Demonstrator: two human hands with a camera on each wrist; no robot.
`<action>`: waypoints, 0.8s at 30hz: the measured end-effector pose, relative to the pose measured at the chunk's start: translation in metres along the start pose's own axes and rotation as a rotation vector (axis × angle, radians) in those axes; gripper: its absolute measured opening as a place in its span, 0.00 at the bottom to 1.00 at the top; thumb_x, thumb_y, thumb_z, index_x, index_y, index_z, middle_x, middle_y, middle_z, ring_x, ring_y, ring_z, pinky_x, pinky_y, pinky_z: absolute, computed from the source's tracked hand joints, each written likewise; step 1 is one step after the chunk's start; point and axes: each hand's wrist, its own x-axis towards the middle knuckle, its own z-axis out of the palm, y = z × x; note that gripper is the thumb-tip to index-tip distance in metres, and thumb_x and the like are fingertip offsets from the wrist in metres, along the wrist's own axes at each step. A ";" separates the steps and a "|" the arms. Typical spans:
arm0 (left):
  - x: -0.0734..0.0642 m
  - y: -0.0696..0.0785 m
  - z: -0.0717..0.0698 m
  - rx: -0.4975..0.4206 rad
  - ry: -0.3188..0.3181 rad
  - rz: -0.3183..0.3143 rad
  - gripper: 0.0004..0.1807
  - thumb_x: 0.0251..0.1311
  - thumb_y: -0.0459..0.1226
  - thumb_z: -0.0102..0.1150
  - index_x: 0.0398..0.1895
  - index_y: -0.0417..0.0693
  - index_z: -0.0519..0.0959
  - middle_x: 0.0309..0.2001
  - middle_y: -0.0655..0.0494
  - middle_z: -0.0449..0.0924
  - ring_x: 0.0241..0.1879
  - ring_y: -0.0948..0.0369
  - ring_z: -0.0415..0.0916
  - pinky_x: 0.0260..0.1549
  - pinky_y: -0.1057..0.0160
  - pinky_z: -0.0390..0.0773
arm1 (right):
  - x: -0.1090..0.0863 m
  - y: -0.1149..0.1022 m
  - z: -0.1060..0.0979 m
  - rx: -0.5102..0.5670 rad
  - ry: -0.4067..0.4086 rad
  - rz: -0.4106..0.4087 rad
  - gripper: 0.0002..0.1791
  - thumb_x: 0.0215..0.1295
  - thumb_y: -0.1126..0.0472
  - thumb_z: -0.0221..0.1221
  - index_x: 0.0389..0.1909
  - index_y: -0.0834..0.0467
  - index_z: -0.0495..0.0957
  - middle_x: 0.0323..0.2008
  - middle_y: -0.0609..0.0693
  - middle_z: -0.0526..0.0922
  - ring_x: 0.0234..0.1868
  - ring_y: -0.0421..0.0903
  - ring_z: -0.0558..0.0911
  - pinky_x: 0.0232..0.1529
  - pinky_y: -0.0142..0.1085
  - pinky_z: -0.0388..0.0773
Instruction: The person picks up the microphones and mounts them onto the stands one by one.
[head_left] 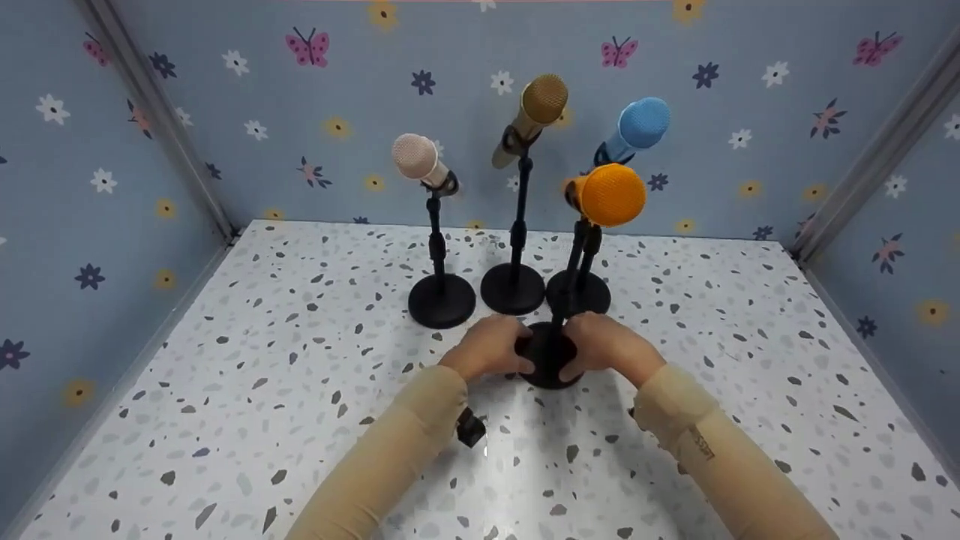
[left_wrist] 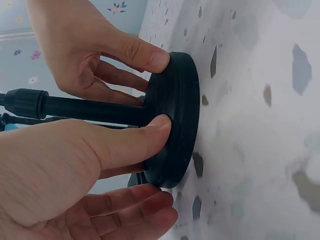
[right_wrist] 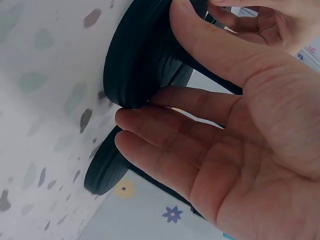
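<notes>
An orange microphone [head_left: 613, 195] sits tilted on a black microphone stand [head_left: 549, 375] with a round base. My left hand [head_left: 491, 346] holds the base from the left, its thumb pressed on the top face and its fingers at the rim in the left wrist view. From the right, my right hand [head_left: 607, 345] grips the same base; the right wrist view has its thumb on the base [right_wrist: 135, 55] and fingertips along the edge. The base stands on or close over the speckled table, in front of the blue microphone's stand [head_left: 589, 289].
Behind stand a pink microphone [head_left: 415, 156] at left, a gold one [head_left: 544, 99] in the middle and a blue one [head_left: 643, 122] at right, each on a black stand. Patterned panels [head_left: 300, 112] enclose the speckled table [head_left: 247, 390] at back and sides.
</notes>
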 end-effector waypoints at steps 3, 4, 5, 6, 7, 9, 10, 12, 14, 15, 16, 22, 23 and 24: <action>0.009 0.010 0.006 0.012 0.022 0.019 0.25 0.56 0.43 0.76 0.57 0.46 0.84 0.54 0.51 0.84 0.57 0.51 0.76 0.60 0.55 0.72 | -0.006 0.010 -0.002 0.008 -0.005 0.029 0.15 0.50 0.56 0.77 0.28 0.59 0.82 0.27 0.49 0.81 0.30 0.48 0.77 0.41 0.47 0.79; 0.012 0.014 0.008 0.020 0.033 0.030 0.23 0.56 0.42 0.76 0.55 0.47 0.85 0.52 0.53 0.85 0.55 0.52 0.77 0.59 0.56 0.73 | -0.009 0.014 -0.002 0.011 -0.006 0.043 0.15 0.50 0.56 0.77 0.28 0.60 0.81 0.27 0.49 0.80 0.30 0.48 0.76 0.41 0.47 0.79; 0.016 0.018 0.011 0.025 0.041 0.040 0.20 0.56 0.41 0.76 0.52 0.47 0.87 0.49 0.54 0.86 0.53 0.53 0.78 0.57 0.57 0.74 | -0.011 0.018 -0.003 0.023 -0.007 0.061 0.15 0.50 0.56 0.77 0.29 0.60 0.81 0.27 0.49 0.80 0.29 0.48 0.76 0.41 0.47 0.79; 0.019 0.023 0.013 0.039 0.051 0.055 0.18 0.56 0.41 0.76 0.49 0.48 0.88 0.45 0.55 0.87 0.50 0.54 0.79 0.54 0.58 0.75 | -0.015 0.022 -0.003 0.037 -0.009 0.079 0.15 0.50 0.56 0.77 0.29 0.60 0.81 0.27 0.49 0.80 0.29 0.48 0.76 0.40 0.46 0.78; 0.022 0.027 0.016 0.050 0.059 0.065 0.15 0.56 0.41 0.76 0.46 0.48 0.89 0.42 0.56 0.87 0.47 0.55 0.79 0.52 0.58 0.76 | -0.017 0.026 -0.004 0.049 -0.014 0.096 0.15 0.51 0.57 0.76 0.30 0.61 0.81 0.27 0.49 0.80 0.29 0.48 0.76 0.39 0.46 0.78; 0.028 0.034 0.021 0.066 0.076 0.077 0.11 0.55 0.41 0.76 0.41 0.49 0.89 0.36 0.58 0.86 0.42 0.56 0.79 0.47 0.59 0.77 | -0.023 0.033 -0.005 0.067 -0.018 0.131 0.16 0.52 0.57 0.76 0.32 0.61 0.81 0.28 0.50 0.80 0.29 0.48 0.76 0.37 0.45 0.78; 0.032 0.038 0.024 0.074 0.086 0.079 0.09 0.55 0.41 0.76 0.38 0.50 0.89 0.33 0.59 0.86 0.40 0.57 0.79 0.45 0.59 0.77 | -0.026 0.037 -0.005 0.073 -0.020 0.145 0.16 0.52 0.57 0.76 0.33 0.62 0.81 0.29 0.50 0.80 0.29 0.49 0.76 0.37 0.45 0.78; 0.037 0.045 0.028 0.095 0.100 0.080 0.07 0.56 0.42 0.76 0.34 0.51 0.89 0.31 0.60 0.85 0.38 0.57 0.79 0.43 0.59 0.78 | -0.032 0.042 -0.005 0.065 -0.030 0.171 0.17 0.55 0.56 0.75 0.35 0.63 0.80 0.30 0.52 0.80 0.30 0.50 0.77 0.37 0.46 0.78; 0.044 0.050 0.033 0.113 0.114 0.077 0.07 0.57 0.43 0.75 0.33 0.52 0.89 0.31 0.60 0.86 0.39 0.56 0.80 0.44 0.58 0.78 | -0.037 0.047 -0.005 0.039 -0.042 0.187 0.17 0.58 0.55 0.73 0.36 0.64 0.80 0.32 0.54 0.80 0.31 0.51 0.77 0.39 0.47 0.78; 0.047 0.053 0.036 0.118 0.120 0.075 0.07 0.58 0.44 0.74 0.34 0.52 0.89 0.32 0.60 0.86 0.40 0.56 0.80 0.44 0.58 0.78 | -0.039 0.049 -0.004 0.024 -0.051 0.195 0.17 0.59 0.55 0.72 0.37 0.65 0.80 0.33 0.55 0.81 0.32 0.51 0.77 0.40 0.48 0.78; 0.050 0.056 0.038 0.119 0.128 0.071 0.07 0.59 0.44 0.74 0.35 0.52 0.89 0.34 0.60 0.87 0.41 0.56 0.81 0.45 0.58 0.78 | -0.041 0.051 -0.003 0.007 -0.063 0.202 0.17 0.62 0.54 0.70 0.37 0.66 0.80 0.33 0.56 0.81 0.32 0.51 0.78 0.41 0.48 0.79; 0.066 0.075 0.050 0.161 0.192 0.061 0.11 0.62 0.45 0.71 0.44 0.52 0.89 0.42 0.58 0.87 0.45 0.56 0.82 0.44 0.59 0.80 | -0.050 0.067 -0.001 -0.004 -0.102 0.251 0.19 0.69 0.54 0.63 0.43 0.70 0.80 0.37 0.63 0.81 0.34 0.54 0.79 0.45 0.52 0.79; 0.069 0.079 0.051 0.187 0.198 0.064 0.11 0.63 0.46 0.70 0.43 0.52 0.89 0.42 0.57 0.87 0.44 0.56 0.82 0.43 0.59 0.80 | -0.051 0.071 -0.001 -0.002 -0.104 0.252 0.20 0.69 0.54 0.63 0.44 0.70 0.80 0.39 0.65 0.81 0.35 0.55 0.79 0.45 0.53 0.78; 0.072 0.083 0.053 0.212 0.199 0.064 0.10 0.63 0.46 0.69 0.42 0.52 0.88 0.41 0.57 0.86 0.44 0.56 0.82 0.42 0.59 0.81 | -0.052 0.075 -0.002 0.005 -0.106 0.255 0.21 0.69 0.54 0.62 0.46 0.72 0.79 0.40 0.67 0.80 0.36 0.55 0.79 0.46 0.53 0.78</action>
